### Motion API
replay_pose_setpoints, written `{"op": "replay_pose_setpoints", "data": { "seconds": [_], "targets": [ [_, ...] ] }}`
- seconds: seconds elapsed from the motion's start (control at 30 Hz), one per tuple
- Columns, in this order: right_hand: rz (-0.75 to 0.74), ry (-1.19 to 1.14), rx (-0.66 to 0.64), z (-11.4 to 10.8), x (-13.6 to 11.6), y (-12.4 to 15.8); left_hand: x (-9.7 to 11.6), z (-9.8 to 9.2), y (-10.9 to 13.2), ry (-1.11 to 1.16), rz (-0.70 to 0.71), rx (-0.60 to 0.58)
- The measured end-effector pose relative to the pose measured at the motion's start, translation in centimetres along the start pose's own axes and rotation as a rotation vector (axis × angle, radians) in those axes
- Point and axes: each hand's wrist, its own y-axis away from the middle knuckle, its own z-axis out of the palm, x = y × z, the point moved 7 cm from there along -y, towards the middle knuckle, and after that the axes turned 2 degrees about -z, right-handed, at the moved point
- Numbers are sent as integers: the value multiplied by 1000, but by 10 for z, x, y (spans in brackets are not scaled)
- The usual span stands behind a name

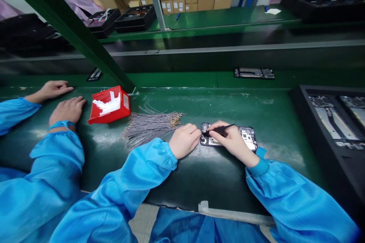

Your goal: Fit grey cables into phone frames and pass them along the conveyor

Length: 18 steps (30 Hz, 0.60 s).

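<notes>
My right hand (230, 138) is closed in a pinch on slim black tweezers (225, 127), whose working end is over the left part of an opened phone (248, 136). The phone lies flat on the green bench, its inner boards showing, partly hidden under that hand. At the phone's left end, my left hand (185, 140) has its fingers curled together against the edge, closed on it. Just beyond my left wrist lies a bundle of thin grey cables (151, 125) with gold-coloured ends.
Left of the cables, a red bin (110, 105) holds white strips. A co-worker's hands (67, 111) rest beside it. A black tray (339, 148) with opened phones stands at right. Another opened phone (253, 73) lies behind. A green post (71, 34) slants across the left.
</notes>
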Motion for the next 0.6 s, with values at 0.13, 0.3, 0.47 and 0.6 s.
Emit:
{"op": "replay_pose_setpoints", "data": {
  "seconds": [0.13, 0.3, 0.47, 0.6],
  "targets": [
    [2, 11, 4, 0, 0, 1, 1, 0, -1, -13, 6, -2],
    [-1, 10, 5, 0, -2, 0, 3, -1, 0, -34, 22, 4],
    [-8, 8, -5, 0, -5, -1, 5, -2, 1, -38, 50, 30],
    [-5, 1, -9, 0, -5, -1, 5, -3, 2, -40, 69, 52]
  ]
}}
